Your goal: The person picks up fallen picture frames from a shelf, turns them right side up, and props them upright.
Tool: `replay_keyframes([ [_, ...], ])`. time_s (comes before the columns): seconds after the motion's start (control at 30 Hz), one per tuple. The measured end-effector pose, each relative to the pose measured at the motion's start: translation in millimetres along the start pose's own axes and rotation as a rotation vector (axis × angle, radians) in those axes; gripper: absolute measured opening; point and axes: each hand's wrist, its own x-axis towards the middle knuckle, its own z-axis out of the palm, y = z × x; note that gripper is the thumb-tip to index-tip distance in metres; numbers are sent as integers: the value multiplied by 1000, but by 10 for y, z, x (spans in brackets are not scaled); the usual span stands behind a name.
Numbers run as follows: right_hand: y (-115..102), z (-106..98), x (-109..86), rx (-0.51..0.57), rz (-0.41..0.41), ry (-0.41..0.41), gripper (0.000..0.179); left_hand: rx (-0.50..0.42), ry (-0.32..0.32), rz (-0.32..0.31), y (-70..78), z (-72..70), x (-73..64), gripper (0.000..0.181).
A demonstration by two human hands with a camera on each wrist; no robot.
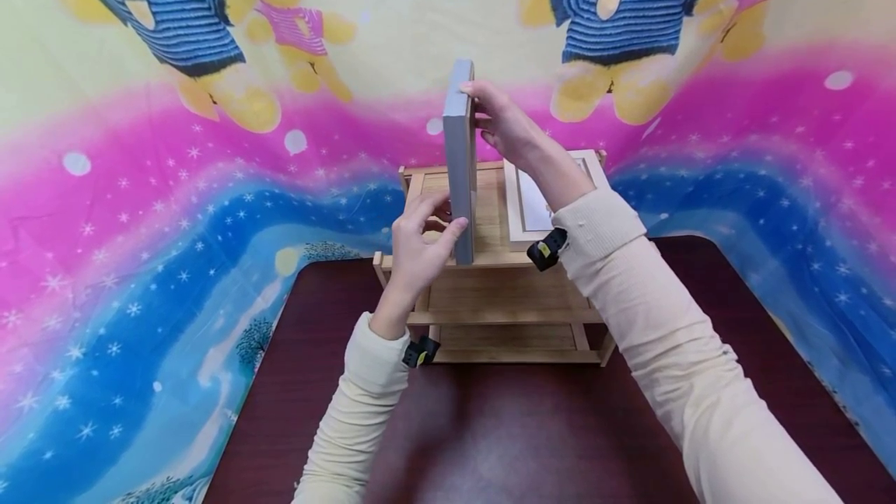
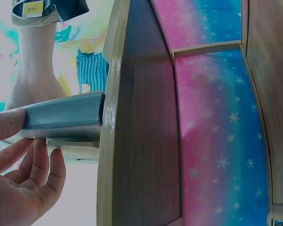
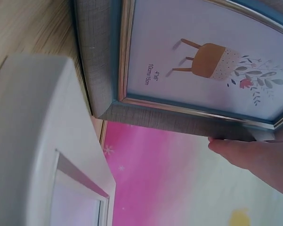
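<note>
A grey picture frame (image 1: 460, 177) stands upright, edge toward me, on the top shelf (image 1: 491, 212) of a wooden rack. Near its lower front edge my left hand (image 1: 422, 246) pinches it, thumb on one side and fingers on the other. Higher up, my right hand (image 1: 509, 129) grips the top, with the thumb on the upper edge. The right wrist view shows the front of the grey frame (image 3: 96, 61), with a printed flower-pot picture behind the pane. Beside it on the shelf lies a white picture frame (image 1: 516, 212), partly covered by my right forearm.
Below the top shelf, the rack has lower shelves (image 1: 514, 294) and wooden rails (image 2: 108, 141). It stands on a dark red-brown table (image 1: 490, 426). A backdrop cloth (image 1: 336, 123) printed with bears and snowflakes hangs close behind and around the table.
</note>
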Motion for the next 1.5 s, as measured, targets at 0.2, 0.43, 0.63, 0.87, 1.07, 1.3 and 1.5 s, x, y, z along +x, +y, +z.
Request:
replay_keyframes([
  [0.2, -37, 23, -69, -36, -95, 70, 63, 9, 10, 32, -20, 31, -1, 31],
  [0.43, -65, 115, -179, -98, -463, 238, 35, 7, 14, 39, -21, 37, 1, 31],
  [0.63, 14, 83, -298, -279, -534, 94, 55, -9, 20, 8, -18, 33, -21, 32],
  [0.87, 59, 30, -361, -693, -498, 23, 89, -44, 1, 63, 195, -38, -23, 29],
  [1.07, 14, 36, -382, -760, -469, 36, 85, -39, 13, 18, 226, -62, 17, 30],
  [1.3, -18, -5, -360, -790, -477, 31, 85, 176, -108, -46, -124, -101, 65, 36],
  [1.5, -38, -24, -347, -809, -501, 17, 85, 410, -113, 39, -90, -197, 121, 35],
])
